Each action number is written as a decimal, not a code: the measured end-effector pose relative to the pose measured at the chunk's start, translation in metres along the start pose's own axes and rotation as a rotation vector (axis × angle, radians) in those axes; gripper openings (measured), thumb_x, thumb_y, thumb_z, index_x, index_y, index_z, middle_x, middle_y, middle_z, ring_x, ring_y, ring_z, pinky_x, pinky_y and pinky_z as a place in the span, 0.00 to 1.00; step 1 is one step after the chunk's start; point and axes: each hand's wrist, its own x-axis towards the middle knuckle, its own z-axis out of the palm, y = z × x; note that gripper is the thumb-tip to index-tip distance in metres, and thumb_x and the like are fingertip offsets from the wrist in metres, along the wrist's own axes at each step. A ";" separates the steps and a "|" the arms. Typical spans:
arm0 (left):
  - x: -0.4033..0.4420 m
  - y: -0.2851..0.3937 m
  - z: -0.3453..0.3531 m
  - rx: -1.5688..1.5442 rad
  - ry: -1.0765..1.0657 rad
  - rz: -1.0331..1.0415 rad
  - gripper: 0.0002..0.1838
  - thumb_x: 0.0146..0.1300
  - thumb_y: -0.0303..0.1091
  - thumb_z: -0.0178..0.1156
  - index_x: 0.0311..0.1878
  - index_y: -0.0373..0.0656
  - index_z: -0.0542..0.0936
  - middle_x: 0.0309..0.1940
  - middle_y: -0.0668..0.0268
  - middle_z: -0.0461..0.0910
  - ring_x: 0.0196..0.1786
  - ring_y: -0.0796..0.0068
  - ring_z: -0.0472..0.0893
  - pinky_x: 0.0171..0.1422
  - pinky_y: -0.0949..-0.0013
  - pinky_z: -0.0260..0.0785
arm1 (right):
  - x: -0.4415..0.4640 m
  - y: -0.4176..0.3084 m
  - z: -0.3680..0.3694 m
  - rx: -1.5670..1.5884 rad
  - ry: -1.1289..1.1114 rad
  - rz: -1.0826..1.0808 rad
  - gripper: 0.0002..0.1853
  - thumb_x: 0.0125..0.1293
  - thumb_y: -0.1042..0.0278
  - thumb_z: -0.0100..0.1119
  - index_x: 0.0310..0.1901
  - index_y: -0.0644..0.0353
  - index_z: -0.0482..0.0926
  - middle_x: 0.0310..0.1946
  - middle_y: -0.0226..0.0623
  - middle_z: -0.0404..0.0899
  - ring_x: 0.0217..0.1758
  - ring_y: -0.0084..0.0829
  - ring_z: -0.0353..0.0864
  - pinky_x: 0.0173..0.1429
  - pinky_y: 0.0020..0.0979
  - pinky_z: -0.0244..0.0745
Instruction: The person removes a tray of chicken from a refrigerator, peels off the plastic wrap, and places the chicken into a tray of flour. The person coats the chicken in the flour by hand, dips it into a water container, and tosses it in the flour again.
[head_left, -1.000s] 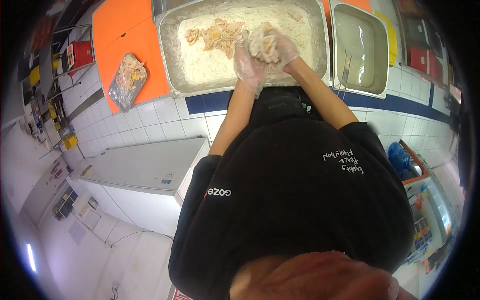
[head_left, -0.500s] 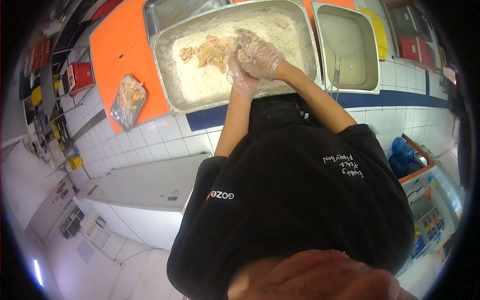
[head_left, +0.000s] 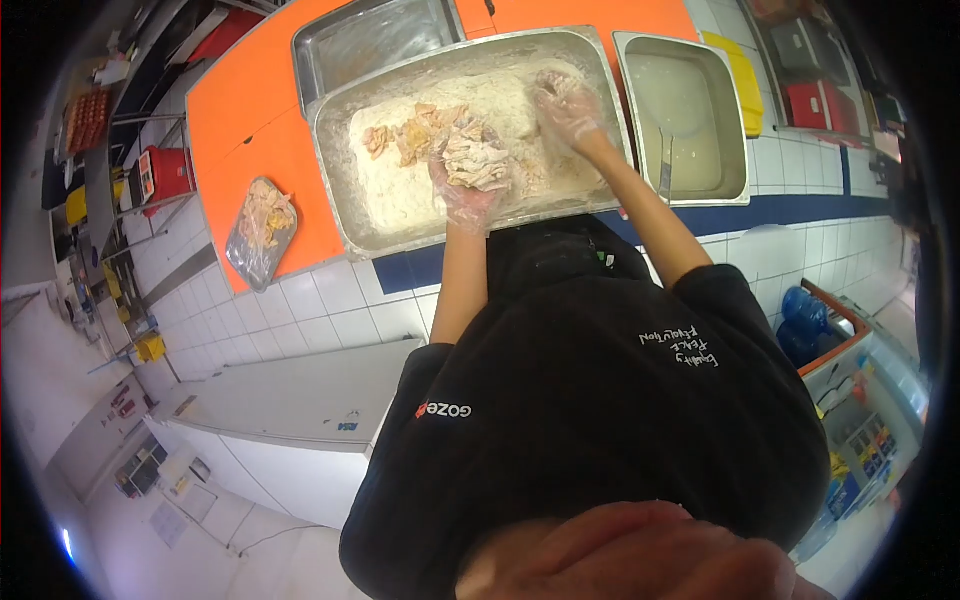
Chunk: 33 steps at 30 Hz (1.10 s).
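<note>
My left hand (head_left: 466, 190), in a clear plastic glove, holds a flour-coated piece of meat (head_left: 476, 160) over the large metal tray (head_left: 330, 165). Gloved as well, my right hand (head_left: 568, 108) is at the right part of that tray, against the flour (head_left: 400, 195); its fingers are blurred and partly coated, and whether they hold anything is unclear. Several pale raw meat pieces (head_left: 412, 134) lie on the flour to the left of my hands.
Right of the tray stands a metal pan (head_left: 735, 170) of cloudy liquid with a wire-handled tool. A small tray (head_left: 258, 262) with plastic and meat lies on the orange counter (head_left: 230, 120) at left. Behind is another metal tray (head_left: 375, 45).
My hands were together around the meat and have moved apart. The right one has gone to the right; the coated piece now rests in the left hand.
</note>
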 end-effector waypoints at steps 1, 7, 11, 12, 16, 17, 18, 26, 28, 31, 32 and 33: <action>-0.005 0.005 0.000 -0.002 0.045 0.000 0.25 0.69 0.50 0.54 0.60 0.41 0.79 0.52 0.56 0.83 0.51 0.57 0.84 0.54 0.54 0.81 | 0.021 0.039 0.011 -0.629 -0.006 -0.112 0.20 0.72 0.54 0.58 0.47 0.65 0.87 0.55 0.57 0.83 0.59 0.50 0.84 0.56 0.43 0.84; -0.032 0.021 0.006 -0.003 0.321 0.157 0.25 0.70 0.51 0.54 0.60 0.41 0.79 0.52 0.56 0.83 0.53 0.57 0.83 0.55 0.53 0.80 | 0.061 0.054 0.025 -0.853 -0.141 -0.056 0.18 0.72 0.63 0.49 0.44 0.68 0.86 0.45 0.54 0.87 0.49 0.51 0.88 0.56 0.48 0.81; -0.040 0.028 0.007 0.004 0.342 0.216 0.28 0.69 0.52 0.53 0.63 0.40 0.78 0.55 0.56 0.82 0.56 0.56 0.82 0.58 0.52 0.78 | 0.056 0.057 0.032 -0.698 -0.050 -0.157 0.13 0.64 0.67 0.56 0.39 0.64 0.88 0.40 0.56 0.87 0.49 0.54 0.88 0.54 0.47 0.82; -0.041 0.029 0.006 -0.005 0.354 0.235 0.29 0.69 0.52 0.52 0.64 0.40 0.78 0.55 0.55 0.82 0.56 0.56 0.82 0.58 0.52 0.78 | 0.047 0.050 0.033 -0.636 -0.216 -0.154 0.14 0.66 0.67 0.53 0.42 0.65 0.86 0.41 0.56 0.86 0.50 0.54 0.87 0.55 0.48 0.81; -0.049 0.033 0.004 -0.048 0.334 0.208 0.29 0.70 0.51 0.52 0.64 0.40 0.77 0.56 0.55 0.82 0.56 0.56 0.82 0.57 0.53 0.78 | -0.008 0.024 0.053 -0.673 -0.446 -0.191 0.15 0.65 0.67 0.55 0.49 0.61 0.83 0.49 0.57 0.84 0.55 0.54 0.84 0.58 0.47 0.80; -0.046 0.032 0.004 -0.058 0.316 0.212 0.29 0.70 0.51 0.52 0.64 0.39 0.77 0.56 0.55 0.82 0.56 0.56 0.82 0.57 0.52 0.78 | -0.016 0.018 0.055 -0.677 -0.444 -0.195 0.15 0.65 0.67 0.55 0.49 0.61 0.83 0.49 0.57 0.84 0.55 0.54 0.84 0.58 0.47 0.80; -0.044 0.033 0.005 -0.066 0.298 0.216 0.29 0.70 0.51 0.52 0.64 0.39 0.77 0.56 0.55 0.82 0.57 0.56 0.81 0.58 0.52 0.78 | -0.022 0.012 0.057 -0.673 -0.418 -0.223 0.15 0.66 0.65 0.55 0.51 0.60 0.81 0.52 0.56 0.83 0.57 0.54 0.83 0.59 0.47 0.79; -0.039 0.031 0.016 -0.039 0.281 0.155 0.29 0.72 0.51 0.48 0.66 0.39 0.75 0.61 0.49 0.78 0.59 0.52 0.80 0.57 0.54 0.79 | -0.020 -0.011 0.028 -0.525 -0.542 -0.078 0.16 0.72 0.57 0.56 0.53 0.57 0.81 0.55 0.50 0.83 0.55 0.49 0.84 0.59 0.46 0.79; -0.039 0.030 0.014 -0.061 0.195 0.116 0.29 0.72 0.51 0.47 0.65 0.38 0.75 0.62 0.47 0.77 0.60 0.50 0.79 0.57 0.53 0.79 | -0.025 -0.023 0.002 -0.327 -0.538 -0.081 0.15 0.72 0.58 0.57 0.54 0.56 0.81 0.51 0.47 0.85 0.52 0.47 0.85 0.57 0.43 0.80; -0.036 0.015 0.028 -0.064 0.249 0.094 0.30 0.72 0.51 0.47 0.65 0.37 0.74 0.63 0.46 0.76 0.62 0.47 0.78 0.58 0.54 0.80 | -0.026 -0.008 -0.018 -0.399 -0.330 -0.627 0.14 0.73 0.59 0.59 0.51 0.58 0.83 0.46 0.44 0.87 0.46 0.45 0.86 0.52 0.40 0.82; -0.033 0.009 0.029 -0.070 0.253 0.062 0.30 0.71 0.52 0.48 0.65 0.37 0.74 0.63 0.46 0.76 0.61 0.49 0.79 0.58 0.53 0.80 | -0.027 -0.011 -0.024 -0.446 -0.241 -0.807 0.13 0.73 0.59 0.59 0.50 0.58 0.84 0.45 0.43 0.87 0.45 0.44 0.86 0.51 0.40 0.82; -0.028 0.004 0.029 -0.075 0.252 0.030 0.30 0.71 0.54 0.49 0.64 0.37 0.74 0.63 0.46 0.75 0.61 0.50 0.79 0.59 0.53 0.80 | -0.033 -0.037 -0.036 -0.275 -0.395 -0.597 0.13 0.73 0.62 0.60 0.54 0.56 0.84 0.45 0.42 0.88 0.44 0.42 0.87 0.51 0.39 0.83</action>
